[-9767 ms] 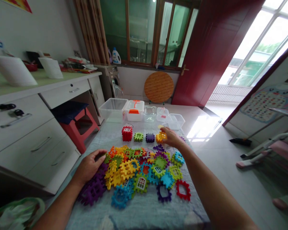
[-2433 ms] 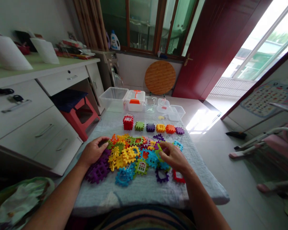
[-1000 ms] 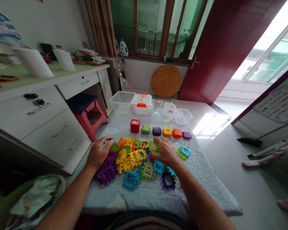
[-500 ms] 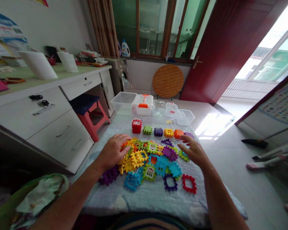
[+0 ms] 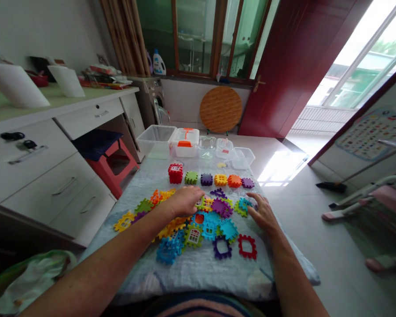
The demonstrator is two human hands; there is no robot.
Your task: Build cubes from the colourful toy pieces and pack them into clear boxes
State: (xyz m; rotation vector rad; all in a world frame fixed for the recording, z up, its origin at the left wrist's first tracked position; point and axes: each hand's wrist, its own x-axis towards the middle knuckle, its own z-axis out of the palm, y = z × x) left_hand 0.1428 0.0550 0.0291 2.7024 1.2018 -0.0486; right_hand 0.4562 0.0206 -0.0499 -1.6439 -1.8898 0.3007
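A heap of coloured plastic interlocking tiles [image 5: 201, 220] lies on a pale blue cloth [image 5: 201, 273]. My left hand [image 5: 185, 200] reaches across the heap's top, fingers curled down onto the tiles; whether it holds one is hidden. My right hand [image 5: 264, 213] lies flat with fingers spread at the heap's right edge, next to a teal tile [image 5: 242, 204]. Behind the heap stands a row of sorted stacks: red [image 5: 175, 173], green [image 5: 191, 177], purple [image 5: 206, 178], yellow [image 5: 220, 179], orange [image 5: 234, 181], violet [image 5: 247, 182].
Clear plastic boxes [image 5: 156, 140] and a white box with an orange handle [image 5: 185, 147] line the cloth's far edge. A white drawer unit [image 5: 42, 176] and red stool [image 5: 108, 163] stand left. A round wooden board [image 5: 220, 109] leans on the far wall.
My left hand has swept right across the heap, and yellow, green and purple tiles now lie spread out at its left. My right hand has lowered flat to the heap's right edge.
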